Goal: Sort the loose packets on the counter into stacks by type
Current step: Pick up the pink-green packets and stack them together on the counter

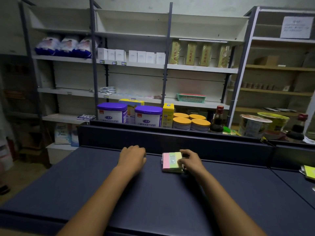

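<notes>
So the pink, green and yellow striped stack of flat packets (171, 162) sits on the dark navy counter top (153, 193), close to the raised back ledge and a bit right of centre. It looks pretty squared up already, several packets deep judging by the edge at the front.

What could go wrong: the right hand (191, 160) is only on the stack's right side, so a nudge from there would slide the top packets sideways and fan the pile out, since nothing braces the left edge. Slick wrappers would make that worse, I'd guess. Also there's another yellow-green packet (309, 172) lying way off at the right edge of the counter, well apart, easy to forget if it's the same type.

Hands: the right one has its fingers curled over the stack's right edge with the thumb near the front corner, so it's holding or steadying the pile rather than lifting it. The left hand (133, 157) rests palm down on the counter, left of the stack and not touching it, fingers loosely curled. Can't tell whether anything is under it.

Behind the ledge are purple-lidded white tins (112, 113), orange-lidded jars (190, 123) and dark sauce bottles (217, 121), with mostly sparse grey metal shelving (129, 65) further back.
</notes>
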A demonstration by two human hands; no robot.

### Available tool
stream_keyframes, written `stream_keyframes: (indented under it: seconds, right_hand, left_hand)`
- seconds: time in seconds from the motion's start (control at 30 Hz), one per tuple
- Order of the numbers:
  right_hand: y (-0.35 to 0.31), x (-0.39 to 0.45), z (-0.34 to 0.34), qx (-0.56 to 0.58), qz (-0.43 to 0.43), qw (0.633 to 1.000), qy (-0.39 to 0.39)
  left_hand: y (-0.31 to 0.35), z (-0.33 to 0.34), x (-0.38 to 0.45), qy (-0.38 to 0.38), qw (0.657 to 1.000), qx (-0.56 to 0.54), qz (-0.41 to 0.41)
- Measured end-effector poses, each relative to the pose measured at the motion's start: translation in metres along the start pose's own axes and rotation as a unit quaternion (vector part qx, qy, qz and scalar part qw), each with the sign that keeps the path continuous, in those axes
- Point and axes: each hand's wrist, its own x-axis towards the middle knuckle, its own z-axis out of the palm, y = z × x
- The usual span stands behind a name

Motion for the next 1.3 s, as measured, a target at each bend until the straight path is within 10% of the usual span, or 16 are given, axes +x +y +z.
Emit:
stream_keyframes:
  seconds: [0.73,1.3]
  right_hand:
    - [0.017,-0.008,-0.017,-0.266,-0.093,0.959,0.032]
    - [0.071,-0.166,-0.275,-0.501,-0.048,0.860,0.080]
  left_hand:
    - [0.017,-0.009,-0.014,-0.016,0.996,-0.090,0.009]
    - [0.282,-0.051,-0.061,-0.038,0.973,-0.127,0.190]
